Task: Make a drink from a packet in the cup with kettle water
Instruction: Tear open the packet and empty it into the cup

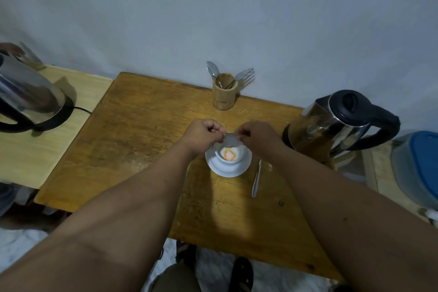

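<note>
A wooden holder (222,95) with spoons and forks stands at the table's (142,149) far edge; a steel kettle (331,123) sits at its right edge, a second kettle (30,99) on the paler table to the left; a knife (256,179) lies just right of the saucer (214,165); the white cup (228,155), holding orange-and-white powder, sits mid-table; above it the left hand (201,134) and right hand (257,136) each pinch an end of a small clear packet (231,140).
</note>
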